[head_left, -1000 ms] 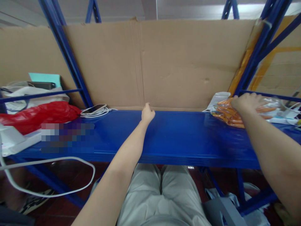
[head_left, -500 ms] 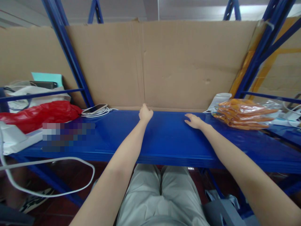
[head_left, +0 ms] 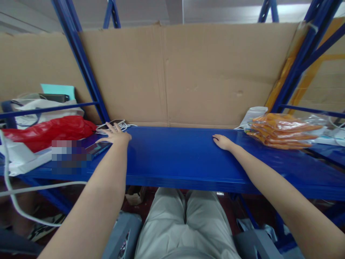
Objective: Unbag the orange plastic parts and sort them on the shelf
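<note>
My left hand (head_left: 115,134) is over the left side of the blue shelf (head_left: 172,154), open with its fingers spread. It is next to a coiled white cable (head_left: 124,126) and a flat phone-like device (head_left: 114,122), partly covering them. Whether it touches them I cannot tell. A dark flat device (head_left: 97,148) lies nearer the front edge, beside my left wrist. My right hand (head_left: 222,141) rests on the shelf right of centre, its fingers curled in and nothing visible in them.
A red plastic bag (head_left: 61,131) and white packaging (head_left: 20,154) lie at the left. On the right sits a stack of orange items in clear plastic (head_left: 280,131), beside a small white pouch (head_left: 253,116). Cardboard (head_left: 202,72) stands behind, between blue posts. A white cable (head_left: 40,187) loops at front left.
My left hand has moved left from the middle of the shelf, and its closed fingers have spread. My right hand stays in about the same place, with its fingers now curled in.
</note>
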`<state>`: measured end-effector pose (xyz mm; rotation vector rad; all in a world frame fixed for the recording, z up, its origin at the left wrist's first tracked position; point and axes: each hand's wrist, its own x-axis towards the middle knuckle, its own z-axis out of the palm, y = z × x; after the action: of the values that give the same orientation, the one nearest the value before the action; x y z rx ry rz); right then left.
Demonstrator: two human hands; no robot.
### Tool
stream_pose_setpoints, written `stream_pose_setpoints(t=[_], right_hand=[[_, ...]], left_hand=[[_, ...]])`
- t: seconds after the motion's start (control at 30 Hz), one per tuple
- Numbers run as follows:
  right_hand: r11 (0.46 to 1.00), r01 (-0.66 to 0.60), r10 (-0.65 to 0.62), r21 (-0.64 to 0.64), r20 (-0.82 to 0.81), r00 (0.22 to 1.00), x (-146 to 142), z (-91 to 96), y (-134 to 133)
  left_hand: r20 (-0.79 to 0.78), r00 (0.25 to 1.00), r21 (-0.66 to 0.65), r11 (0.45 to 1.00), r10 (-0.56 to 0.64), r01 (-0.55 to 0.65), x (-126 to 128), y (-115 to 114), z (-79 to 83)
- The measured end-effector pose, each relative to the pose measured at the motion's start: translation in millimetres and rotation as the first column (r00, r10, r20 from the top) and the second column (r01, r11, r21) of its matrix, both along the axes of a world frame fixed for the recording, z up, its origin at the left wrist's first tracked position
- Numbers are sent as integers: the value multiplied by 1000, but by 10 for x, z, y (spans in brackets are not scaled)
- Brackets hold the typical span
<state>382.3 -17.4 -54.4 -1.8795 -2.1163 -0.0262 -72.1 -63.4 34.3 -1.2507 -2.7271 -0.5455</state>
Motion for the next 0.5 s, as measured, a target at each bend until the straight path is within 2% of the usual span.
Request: stream_pose_setpoints(t=[0.13,0.27,0.43,0.5], right_hand=[[1000,-9,9,9,6,1000,17,-12,15],[1000,-7,7,-1,14,1000,17,-7,13],[1000,-14,14,9,14,1000,16,-3,15],[1000,-11,11,6,14,1000,16,-4,13]], left_hand=[[82,997,35,999,2,-5,-59,-75,38],[167,986,51,999,-1,-7,-76,-78,3],[195,981,104,995,-23,3,-92,-82,18],[181,982,167,986,-46,15,-85,-62,51]])
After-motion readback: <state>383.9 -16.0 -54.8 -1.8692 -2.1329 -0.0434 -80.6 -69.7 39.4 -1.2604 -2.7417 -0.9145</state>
